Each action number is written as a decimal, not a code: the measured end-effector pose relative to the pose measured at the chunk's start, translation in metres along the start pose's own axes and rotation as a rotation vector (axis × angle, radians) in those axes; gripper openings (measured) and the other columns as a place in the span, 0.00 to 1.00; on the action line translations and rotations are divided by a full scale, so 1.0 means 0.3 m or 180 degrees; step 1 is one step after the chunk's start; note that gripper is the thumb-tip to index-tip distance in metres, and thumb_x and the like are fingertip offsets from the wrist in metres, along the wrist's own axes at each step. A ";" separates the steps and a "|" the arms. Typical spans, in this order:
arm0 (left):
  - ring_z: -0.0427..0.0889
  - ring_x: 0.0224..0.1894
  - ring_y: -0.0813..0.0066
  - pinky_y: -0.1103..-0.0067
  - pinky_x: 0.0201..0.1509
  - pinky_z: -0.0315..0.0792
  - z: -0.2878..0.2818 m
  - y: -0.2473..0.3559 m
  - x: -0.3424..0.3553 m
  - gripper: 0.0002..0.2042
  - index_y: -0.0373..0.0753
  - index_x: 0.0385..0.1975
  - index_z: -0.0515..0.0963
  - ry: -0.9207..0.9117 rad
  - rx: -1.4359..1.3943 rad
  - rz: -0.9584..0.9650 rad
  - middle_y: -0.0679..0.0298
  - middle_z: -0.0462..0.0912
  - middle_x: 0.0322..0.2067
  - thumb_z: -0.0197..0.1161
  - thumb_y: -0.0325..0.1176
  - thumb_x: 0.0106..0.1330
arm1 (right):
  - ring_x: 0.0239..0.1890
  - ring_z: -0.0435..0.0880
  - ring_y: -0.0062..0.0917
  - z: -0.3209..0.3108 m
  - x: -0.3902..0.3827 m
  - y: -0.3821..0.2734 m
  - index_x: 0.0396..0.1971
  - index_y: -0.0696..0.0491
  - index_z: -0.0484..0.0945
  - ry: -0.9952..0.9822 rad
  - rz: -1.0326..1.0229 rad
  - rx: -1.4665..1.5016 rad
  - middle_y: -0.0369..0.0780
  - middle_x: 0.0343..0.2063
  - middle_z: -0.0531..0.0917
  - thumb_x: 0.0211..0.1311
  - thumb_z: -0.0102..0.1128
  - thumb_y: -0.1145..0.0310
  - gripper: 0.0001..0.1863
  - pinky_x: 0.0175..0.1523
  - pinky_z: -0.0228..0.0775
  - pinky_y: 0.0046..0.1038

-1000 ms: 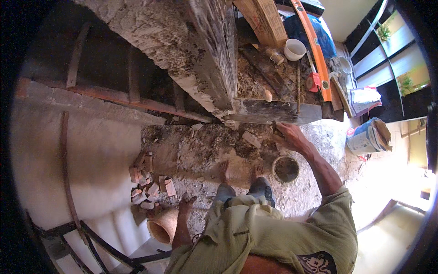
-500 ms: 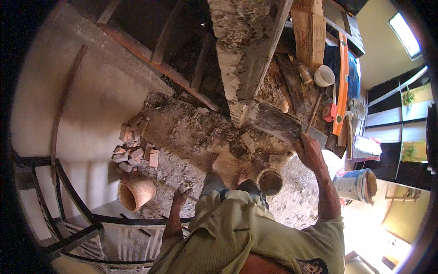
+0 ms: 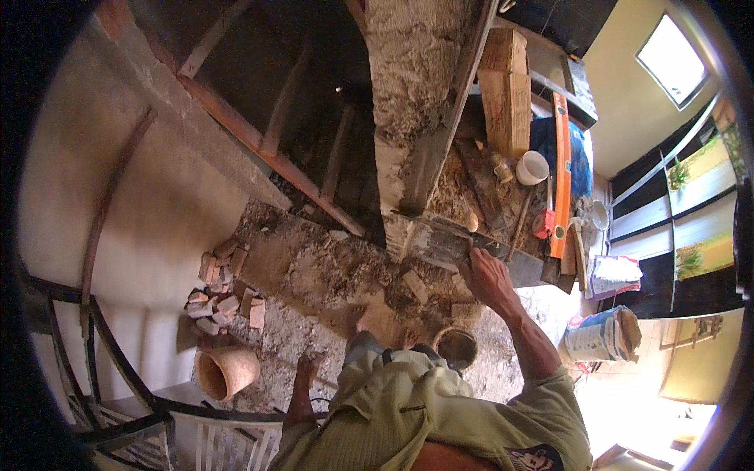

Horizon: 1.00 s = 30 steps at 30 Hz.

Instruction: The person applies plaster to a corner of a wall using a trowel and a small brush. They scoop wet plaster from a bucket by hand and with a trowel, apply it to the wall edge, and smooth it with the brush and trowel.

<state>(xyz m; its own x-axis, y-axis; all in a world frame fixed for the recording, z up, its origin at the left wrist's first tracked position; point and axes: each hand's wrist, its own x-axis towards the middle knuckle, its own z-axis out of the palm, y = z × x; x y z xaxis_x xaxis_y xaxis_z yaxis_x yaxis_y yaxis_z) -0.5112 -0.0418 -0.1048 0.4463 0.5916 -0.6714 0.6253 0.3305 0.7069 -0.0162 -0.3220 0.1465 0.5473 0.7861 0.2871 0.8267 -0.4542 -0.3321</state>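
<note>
My right hand [image 3: 485,275] reaches forward to the edge of a dark, grey-smeared ledge [image 3: 441,245] at the foot of a rough plastered pillar [image 3: 412,102]. Its fingers are curled together; whatever they pinch is too small to make out. Lower down, my left hand [image 3: 309,364] hangs near my left thigh, fingers closed. A pale, thin stick-like piece shows beside that wrist, but what the hand holds is unclear. Close to the right hand, a wooden stick [image 3: 520,226] and a small pale rounded object [image 3: 472,222] lie on the littered surface.
An orange spirit level [image 3: 561,177], white tub [image 3: 532,168] and cardboard box [image 3: 504,94] stand beyond on the right. Broken bricks [image 3: 228,302] and a clay-coloured pot [image 3: 228,370] are at left. A round bucket [image 3: 456,348] is beside my feet. Rubble covers the floor.
My right hand has moved left along the ledge, toward the pillar's foot. My left hand has dropped slightly lower. The whole view has shifted a little.
</note>
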 end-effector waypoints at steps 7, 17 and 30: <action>0.74 0.31 0.76 0.74 0.37 0.72 0.008 0.175 -0.072 0.30 0.35 0.58 0.70 0.0023 0.0793 0.0387 0.64 0.80 0.27 0.71 0.42 0.57 | 0.35 0.77 0.51 -0.375 0.110 -0.190 0.33 0.60 0.69 -0.0108 0.0763 0.0336 0.53 0.30 0.77 0.63 0.58 0.59 0.17 0.40 0.67 0.46; 0.69 0.41 0.68 0.70 0.46 0.67 -0.106 0.216 0.055 0.34 0.36 0.62 0.62 -0.0185 0.0604 0.0316 0.58 0.73 0.38 0.69 0.43 0.59 | 0.35 0.77 0.45 -0.687 0.173 -0.282 0.33 0.59 0.67 0.0303 0.0486 0.0167 0.48 0.29 0.74 0.64 0.58 0.60 0.16 0.40 0.66 0.41; 0.63 0.55 0.58 0.65 0.58 0.62 -0.141 0.448 0.032 0.39 0.38 0.67 0.51 0.0044 0.0698 0.0581 0.51 0.65 0.53 0.66 0.44 0.61 | 0.25 0.75 0.33 -0.593 -0.014 -0.222 0.32 0.59 0.72 0.1042 0.0889 0.1659 0.42 0.22 0.74 0.64 0.60 0.59 0.17 0.31 0.65 0.34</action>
<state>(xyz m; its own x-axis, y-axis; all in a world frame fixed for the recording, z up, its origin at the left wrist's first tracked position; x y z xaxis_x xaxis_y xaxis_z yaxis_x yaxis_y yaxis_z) -0.4499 0.0394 -0.0068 0.5565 0.6371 -0.5333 0.6595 0.0516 0.7499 -0.0504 -0.3695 0.3272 0.8105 0.4637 0.3578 0.5223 -0.2957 -0.7999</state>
